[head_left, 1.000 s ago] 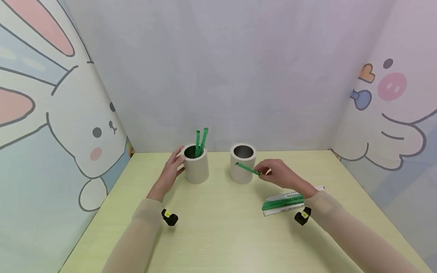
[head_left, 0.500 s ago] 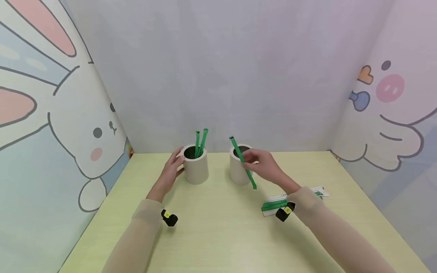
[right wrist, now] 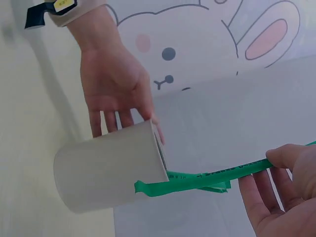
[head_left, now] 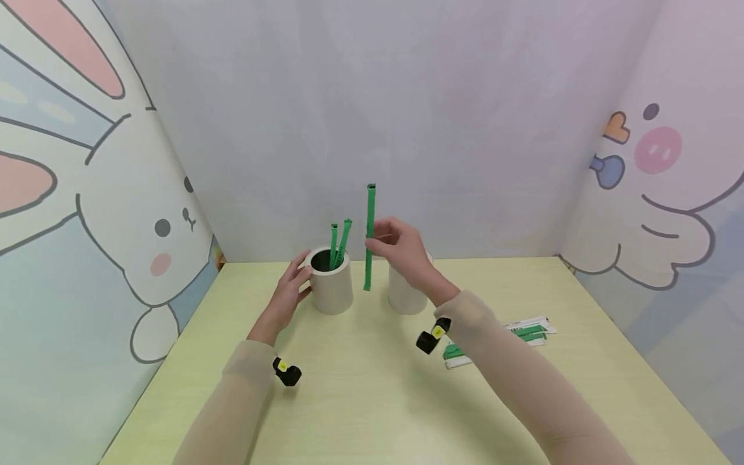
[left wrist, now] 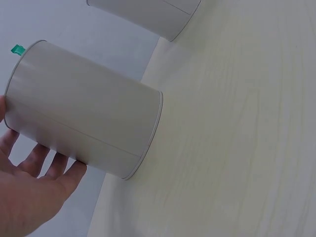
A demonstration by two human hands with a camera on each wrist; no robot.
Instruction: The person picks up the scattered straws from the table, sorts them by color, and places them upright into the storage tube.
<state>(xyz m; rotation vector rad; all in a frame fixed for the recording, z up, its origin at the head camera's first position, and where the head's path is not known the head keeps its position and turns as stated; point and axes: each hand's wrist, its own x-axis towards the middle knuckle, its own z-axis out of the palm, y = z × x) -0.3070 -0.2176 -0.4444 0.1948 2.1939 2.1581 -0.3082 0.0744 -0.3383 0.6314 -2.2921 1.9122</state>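
At your left, your left hand [head_left: 286, 296] curves around the side of the left cup [head_left: 332, 294], fingers and thumb against it, and the cup stands upright on the table [head_left: 349, 400]. Two green sticks [head_left: 334, 244] lean inside, tops above the rim. Next, in the gap between the cups, the held green stick [head_left: 370, 205] hangs nearly upright, pinched between the thumb and fingers of your right hand [head_left: 405, 250]. The right wrist view overlaps its lower end with the left cup, so you can't judge that gap well. Behind your hand stands the right cup [head_left: 405, 294]; farther right, green and white sticks [head_left: 529, 331] lie partly under your sleeve. This looks like the carrying step; the next move probably calls for lifting that lower end over the left cup's rim, then lowering it in.
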